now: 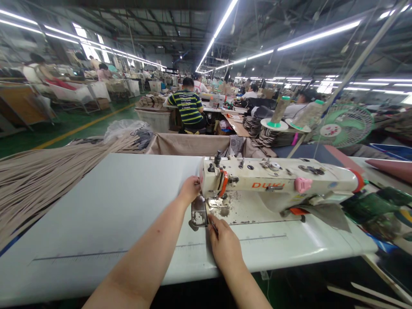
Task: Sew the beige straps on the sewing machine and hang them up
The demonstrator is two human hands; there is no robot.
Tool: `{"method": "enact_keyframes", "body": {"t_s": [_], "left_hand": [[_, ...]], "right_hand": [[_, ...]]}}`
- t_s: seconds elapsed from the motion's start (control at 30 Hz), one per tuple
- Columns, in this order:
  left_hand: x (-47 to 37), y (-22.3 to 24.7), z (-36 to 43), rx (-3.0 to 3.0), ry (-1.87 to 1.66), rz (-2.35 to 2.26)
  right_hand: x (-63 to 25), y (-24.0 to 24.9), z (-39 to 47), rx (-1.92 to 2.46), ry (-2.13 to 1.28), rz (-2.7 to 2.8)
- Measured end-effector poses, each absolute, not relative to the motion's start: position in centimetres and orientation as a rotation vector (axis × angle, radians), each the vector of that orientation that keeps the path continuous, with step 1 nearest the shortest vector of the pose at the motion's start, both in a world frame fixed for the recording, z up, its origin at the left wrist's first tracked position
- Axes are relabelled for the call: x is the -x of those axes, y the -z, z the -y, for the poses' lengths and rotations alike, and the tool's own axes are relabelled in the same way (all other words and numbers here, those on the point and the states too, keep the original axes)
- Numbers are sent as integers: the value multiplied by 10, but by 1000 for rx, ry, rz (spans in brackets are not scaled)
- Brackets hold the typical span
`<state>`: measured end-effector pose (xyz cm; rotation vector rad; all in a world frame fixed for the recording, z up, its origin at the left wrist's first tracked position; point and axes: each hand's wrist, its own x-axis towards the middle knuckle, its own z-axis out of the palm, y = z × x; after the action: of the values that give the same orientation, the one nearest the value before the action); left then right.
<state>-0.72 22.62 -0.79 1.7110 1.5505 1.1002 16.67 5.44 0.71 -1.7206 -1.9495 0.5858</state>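
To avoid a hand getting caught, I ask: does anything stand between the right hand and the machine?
Nothing visible does: the right hand is at the front of the machine, beside the metal plate.

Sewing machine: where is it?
In the head view, the sewing machine stands right of centre on the white table, its left end beside the left hand.

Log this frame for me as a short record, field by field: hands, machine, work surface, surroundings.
Left grip: bare hand beside the needle end of the sewing machine, fingertips partly hidden
Right grip: bare hand near the front edge of the machine bed, fingers bent; anything held is unclear
Work surface: pale table with a printed ruler line
Left side: heaped brown strips
Behind machine: thread cones, green fan
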Motion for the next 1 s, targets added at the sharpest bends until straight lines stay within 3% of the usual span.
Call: {"method": "enact_keyframes", "body": {"t_s": [0.4, 0.5, 0.73, 1.0], "left_hand": [[21, 16, -179, -979, -1495, -1258], [30, 13, -154, -902, -1547, -1183], [57, 17, -98, -885, -1601, -1211], [71, 10, -48, -1033, -1628, -1272]], "right_hand": [[-177, 2, -50, 1363, -547, 1738], [-168, -7, -50, 1272, -741, 1774], [-135, -5, -55, 1156, -1559, 1513], [-107, 0, -75, 1126, -1823, 1222]]}}
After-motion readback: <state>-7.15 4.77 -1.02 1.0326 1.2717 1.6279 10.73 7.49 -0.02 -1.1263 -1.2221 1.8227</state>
